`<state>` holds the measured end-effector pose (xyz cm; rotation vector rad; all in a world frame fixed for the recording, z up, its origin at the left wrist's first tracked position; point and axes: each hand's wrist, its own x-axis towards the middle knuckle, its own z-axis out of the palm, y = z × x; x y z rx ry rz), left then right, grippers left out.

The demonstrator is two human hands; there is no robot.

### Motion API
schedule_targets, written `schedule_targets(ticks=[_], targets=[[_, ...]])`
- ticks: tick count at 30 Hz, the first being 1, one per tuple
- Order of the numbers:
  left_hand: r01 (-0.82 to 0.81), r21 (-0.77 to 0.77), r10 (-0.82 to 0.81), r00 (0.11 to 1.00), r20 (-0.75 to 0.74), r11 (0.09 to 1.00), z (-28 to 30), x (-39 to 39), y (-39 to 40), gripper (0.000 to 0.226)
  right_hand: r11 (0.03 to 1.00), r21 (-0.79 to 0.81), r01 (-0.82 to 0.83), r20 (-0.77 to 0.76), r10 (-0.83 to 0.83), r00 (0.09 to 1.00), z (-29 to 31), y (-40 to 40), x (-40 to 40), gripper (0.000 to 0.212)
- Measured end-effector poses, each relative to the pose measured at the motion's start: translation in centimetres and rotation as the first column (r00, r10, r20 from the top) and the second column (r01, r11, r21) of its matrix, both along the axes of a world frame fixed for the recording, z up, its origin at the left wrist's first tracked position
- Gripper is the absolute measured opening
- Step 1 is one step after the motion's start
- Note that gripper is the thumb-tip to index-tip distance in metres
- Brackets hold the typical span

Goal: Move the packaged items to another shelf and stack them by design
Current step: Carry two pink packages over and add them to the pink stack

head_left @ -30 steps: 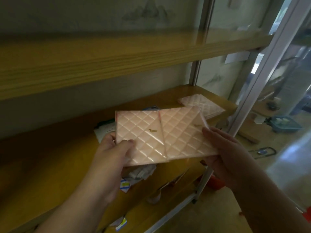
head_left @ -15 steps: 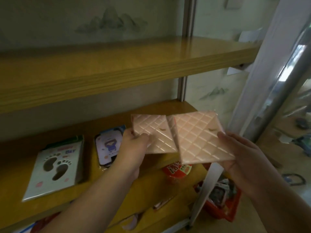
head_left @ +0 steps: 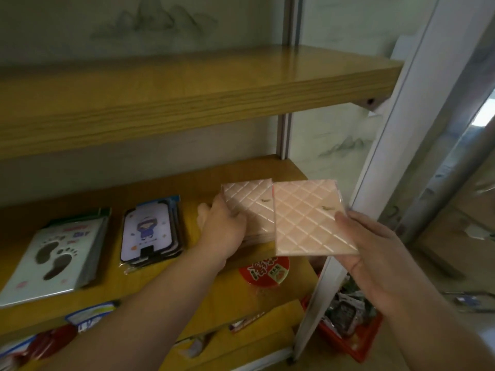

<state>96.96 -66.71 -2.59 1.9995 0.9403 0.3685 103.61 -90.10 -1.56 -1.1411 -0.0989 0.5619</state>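
L hand (head_left: 223, 231) grips one pink quilted pack (head_left: 247, 207) low on the middle shelf (head_left: 192, 183), center frame; R hand (head_left: 375, 253) pinches a second pack (head_left: 308, 218) beside it. Set L flat, then square R on top w/ edges & logos aligned.

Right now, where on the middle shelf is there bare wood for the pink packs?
Bare wood shows on the middle wooden shelf between the purple cartoon-figure packs and the left hand holding a pink quilted pack. The upper wooden shelf looks bare. Crowded left: the white footprint-design packs.
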Motion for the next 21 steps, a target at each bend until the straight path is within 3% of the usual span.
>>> schedule_targets(ticks=[6, 13, 16, 21], targets=[[0.009, 0.001, -0.009, 0.999, 0.036, 1.000, 0.1, -2.5, 0.3, 0.056, 0.989, -0.149, 0.022, 0.087, -0.009, 0.996, -1.0, 3.7, 2.2, 0.032], [-0.004, 0.055, -0.001, 0.996, 0.092, 0.998, 0.1, -6.3, 0.6, 0.063, 0.923, -0.380, -0.058, 0.317, 0.188, 0.930, -1.1, 9.4, 3.7, 0.019], [-0.016, 0.090, 0.006, 0.995, 0.101, 0.996, 0.3, -7.5, 0.6, 0.061, 0.854, -0.519, 0.050, 0.453, 0.225, 0.862, -1.0, 10.9, 3.8, 0.007], [-0.036, 0.088, 0.025, 0.993, 0.114, 0.995, 0.5, -8.9, 0.8, 0.058, 0.721, -0.639, 0.267, 0.622, 0.280, 0.731, -1.5, 11.2, 3.2, 0.017]])
